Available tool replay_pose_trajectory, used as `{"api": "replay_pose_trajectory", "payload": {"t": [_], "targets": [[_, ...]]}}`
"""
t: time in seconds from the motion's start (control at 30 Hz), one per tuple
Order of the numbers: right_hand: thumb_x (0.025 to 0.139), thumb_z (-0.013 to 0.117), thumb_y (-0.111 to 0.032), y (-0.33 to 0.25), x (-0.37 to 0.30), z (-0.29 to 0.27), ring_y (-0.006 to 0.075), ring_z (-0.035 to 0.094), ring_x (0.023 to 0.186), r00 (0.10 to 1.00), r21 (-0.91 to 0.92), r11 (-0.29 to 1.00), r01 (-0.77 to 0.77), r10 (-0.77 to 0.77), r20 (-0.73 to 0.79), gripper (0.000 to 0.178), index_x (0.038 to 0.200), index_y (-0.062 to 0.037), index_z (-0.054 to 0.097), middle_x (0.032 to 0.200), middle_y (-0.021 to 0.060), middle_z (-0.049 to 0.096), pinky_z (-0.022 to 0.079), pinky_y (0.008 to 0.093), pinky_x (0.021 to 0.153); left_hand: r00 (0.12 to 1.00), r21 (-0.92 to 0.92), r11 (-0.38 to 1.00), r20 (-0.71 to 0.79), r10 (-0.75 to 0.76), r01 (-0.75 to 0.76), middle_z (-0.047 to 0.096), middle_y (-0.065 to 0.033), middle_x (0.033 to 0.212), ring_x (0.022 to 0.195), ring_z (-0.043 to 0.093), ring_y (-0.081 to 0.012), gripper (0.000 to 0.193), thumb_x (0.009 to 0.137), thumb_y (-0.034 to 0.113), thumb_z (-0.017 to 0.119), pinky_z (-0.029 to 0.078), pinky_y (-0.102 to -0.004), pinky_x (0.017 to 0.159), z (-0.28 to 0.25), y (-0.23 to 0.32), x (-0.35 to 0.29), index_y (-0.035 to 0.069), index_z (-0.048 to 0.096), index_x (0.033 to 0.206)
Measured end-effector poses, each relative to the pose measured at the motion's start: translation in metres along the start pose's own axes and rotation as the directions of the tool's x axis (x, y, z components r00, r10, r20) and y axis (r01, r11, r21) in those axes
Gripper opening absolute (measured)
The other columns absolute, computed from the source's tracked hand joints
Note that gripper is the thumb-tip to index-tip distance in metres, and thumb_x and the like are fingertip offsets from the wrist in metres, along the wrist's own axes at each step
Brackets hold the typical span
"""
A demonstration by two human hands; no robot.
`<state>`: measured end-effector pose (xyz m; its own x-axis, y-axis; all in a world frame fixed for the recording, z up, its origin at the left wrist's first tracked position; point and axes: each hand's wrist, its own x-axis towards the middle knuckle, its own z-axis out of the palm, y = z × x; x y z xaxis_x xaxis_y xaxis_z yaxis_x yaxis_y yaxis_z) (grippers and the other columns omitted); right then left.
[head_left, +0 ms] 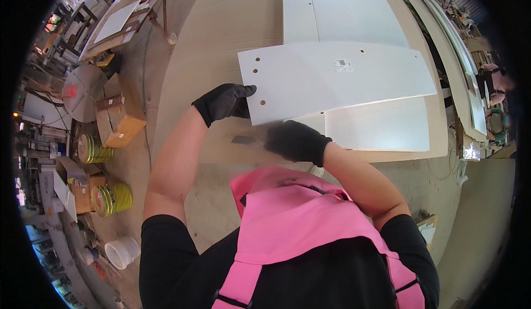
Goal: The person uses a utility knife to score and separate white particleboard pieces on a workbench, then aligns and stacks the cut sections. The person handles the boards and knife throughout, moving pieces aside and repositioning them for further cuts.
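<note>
My left hand (221,103), in a black glove, grips the left end of a white panel (310,82), thumb on its top face. The panel is long, with drilled holes near its left end and a printed label (342,65) on its face. My right hand (298,143), also gloved in black and smeared by motion, is closed just below the panel's near edge. A dark, flat, blade-like tool (246,139) sticks out to the left from it; blur hides its exact kind. More white panels (376,123) lie beneath the held one.
The stacked panels rest on a large brown board (221,27). On the left floor stand a cardboard box (119,112), yellow-green buckets (112,199) and a white bucket (123,252). Another work table (124,18) is at the far left; long boards (451,49) line the right.
</note>
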<state>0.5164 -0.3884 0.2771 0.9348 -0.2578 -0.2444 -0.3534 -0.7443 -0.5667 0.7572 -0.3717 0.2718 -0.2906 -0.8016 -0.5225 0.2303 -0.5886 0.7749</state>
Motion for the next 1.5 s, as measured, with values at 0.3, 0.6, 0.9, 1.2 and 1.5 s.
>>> {"api": "replay_pose_trajectory", "payload": {"t": [0.3,0.6,0.9,1.2,1.5], "targets": [[0.095,0.055,-0.022,0.051,-0.108,-0.053,0.0126,0.056,0.048,0.673,0.897,0.421,-0.135,0.703,-0.229,0.021,0.095,-0.0021,0.06,0.072,0.0053,0.058,0.043,0.0251,0.042,0.617,0.874,0.471,-0.307,0.724,-0.118,0.048,-0.0197,0.139,0.128,0.049,-0.0308,0.067,0.083,0.024,0.073,0.043,-0.0384,0.103,-0.017,0.027,0.047,0.005,0.044,0.141],[0.093,0.057,-0.027,0.068,-0.129,-0.047,0.014,0.06,0.053,0.499,0.942,0.333,0.043,0.809,-0.309,0.027,0.096,-0.0001,0.061,0.084,0.0065,0.061,0.046,0.0255,0.044,0.604,0.824,0.495,-0.252,0.756,-0.275,0.056,-0.0163,0.111,0.108,0.056,-0.0289,0.059,0.073,0.024,0.081,0.047,-0.0383,0.092,0.004,-0.014,0.012,0.0,0.058,0.122],[0.092,0.057,-0.028,0.108,-0.121,-0.072,0.0128,0.059,0.054,0.535,0.849,0.493,-0.191,0.777,-0.331,0.025,0.088,-0.0037,0.061,0.072,0.0034,0.058,0.045,0.0261,0.045,0.509,0.995,0.097,-0.095,0.855,0.022,0.057,-0.0136,0.08,0.07,0.06,-0.0291,0.073,0.069,0.051,0.08,0.048,-0.0403,0.063,0.089,-0.043,-0.013,0.003,0.062,0.122],[0.081,0.063,-0.015,0.062,-0.178,-0.032,0.0202,0.06,0.06,0.862,0.517,0.777,-0.36,0.489,-0.135,0.007,0.082,-0.0088,0.06,0.072,0.0058,0.058,0.048,0.0328,0.051,0.652,0.972,0.23,-0.199,0.732,0.038,0.058,-0.0146,0.085,0.075,0.062,-0.0277,0.079,0.073,0.059,0.073,0.049,-0.0383,0.068,0.088,-0.034,-0.014,0.005,0.059,0.128],[0.082,0.056,-0.01,0.011,-0.174,0.041,0.0269,0.059,0.064,0.865,-0.132,0.958,-0.255,0.165,-0.473,0.004,0.086,-0.0089,0.057,0.08,0.0109,0.053,0.051,0.0396,0.056,0.707,0.966,0.257,-0.176,0.684,-0.008,0.055,-0.0085,0.081,0.069,0.056,-0.0215,0.069,0.082,0.056,0.067,0.046,-0.0346,0.065,0.079,-0.029,-0.014,0.006,0.06,0.129]]}}
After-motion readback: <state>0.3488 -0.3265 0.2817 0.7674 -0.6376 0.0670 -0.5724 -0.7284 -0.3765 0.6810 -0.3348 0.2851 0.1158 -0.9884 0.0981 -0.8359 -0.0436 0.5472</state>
